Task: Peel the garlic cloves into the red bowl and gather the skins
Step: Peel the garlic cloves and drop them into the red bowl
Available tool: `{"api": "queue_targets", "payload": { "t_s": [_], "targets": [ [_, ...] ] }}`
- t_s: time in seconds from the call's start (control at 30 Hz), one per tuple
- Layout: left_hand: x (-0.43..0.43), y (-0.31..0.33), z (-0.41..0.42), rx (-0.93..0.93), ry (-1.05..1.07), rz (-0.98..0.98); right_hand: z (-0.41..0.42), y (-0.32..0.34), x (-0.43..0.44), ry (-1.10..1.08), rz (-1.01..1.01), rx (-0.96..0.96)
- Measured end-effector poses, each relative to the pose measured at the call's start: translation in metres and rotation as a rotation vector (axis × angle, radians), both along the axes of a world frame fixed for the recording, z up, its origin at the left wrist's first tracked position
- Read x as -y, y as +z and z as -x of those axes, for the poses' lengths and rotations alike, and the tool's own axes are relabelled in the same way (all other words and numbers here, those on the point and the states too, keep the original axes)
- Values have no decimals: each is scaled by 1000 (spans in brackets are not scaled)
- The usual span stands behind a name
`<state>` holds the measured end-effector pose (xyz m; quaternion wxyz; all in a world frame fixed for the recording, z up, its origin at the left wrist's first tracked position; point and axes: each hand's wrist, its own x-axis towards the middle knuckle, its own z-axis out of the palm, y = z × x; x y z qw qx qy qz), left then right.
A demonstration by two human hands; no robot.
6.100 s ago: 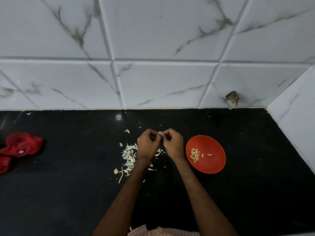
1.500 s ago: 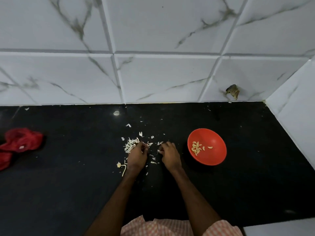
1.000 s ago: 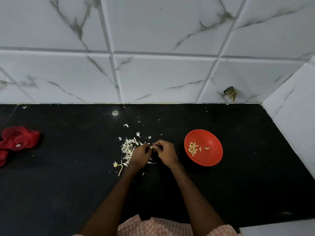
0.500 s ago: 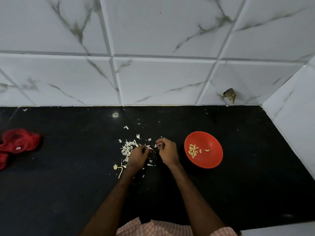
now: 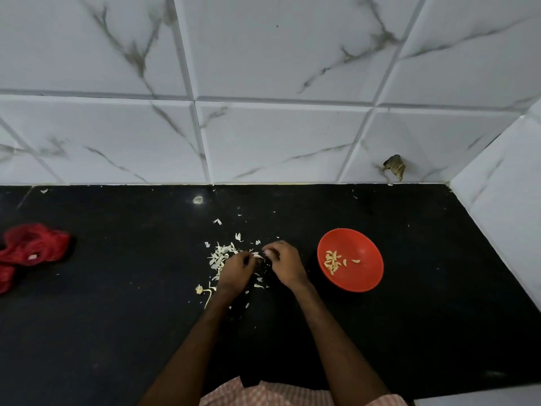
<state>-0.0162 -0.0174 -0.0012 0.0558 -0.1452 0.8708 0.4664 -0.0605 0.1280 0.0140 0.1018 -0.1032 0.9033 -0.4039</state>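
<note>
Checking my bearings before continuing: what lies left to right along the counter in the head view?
Red mesh bag → pile of garlic skins → left hand → garlic clove → right hand → red bowl

Left hand [image 5: 237, 268] and right hand [image 5: 285, 262] are pinching a pale bit [image 5: 261, 255] between them; it is too small to tell clove from skin. The backs of both hands are hiding the fingertips, so which fingers are gripping is unclear. The left hand is covering the nearer part of the skin pile [image 5: 220, 254] beside it. Cloves [image 5: 332, 261] in the red bowl [image 5: 363, 276], right of the right hand, are blurring together, so no count. Red cloth [image 5: 32, 247], far left of the left hand, is running off the frame edge. Checked garment [image 5: 272, 395] is getting cut off at the bottom.
</note>
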Motion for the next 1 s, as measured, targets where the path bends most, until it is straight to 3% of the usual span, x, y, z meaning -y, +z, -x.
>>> {"api": "queue_targets", "payload": {
  "t_s": [0.13, 0.33, 0.6, 1.0],
  "targets": [
    [-6, 3, 1, 6, -59, 39, -3, 2, 3, 41, -54, 72],
    [-13, 2, 5, 38, -21, 62, -4, 16, 9, 20, -185, 19],
    [-21, 7, 9, -38, 38, -15, 0, 22, 7, -105, -48, 183],
    [-22, 5, 14, -86, 108, -135, -1, 31, 6, -133, -11, 180]
  ]
}}
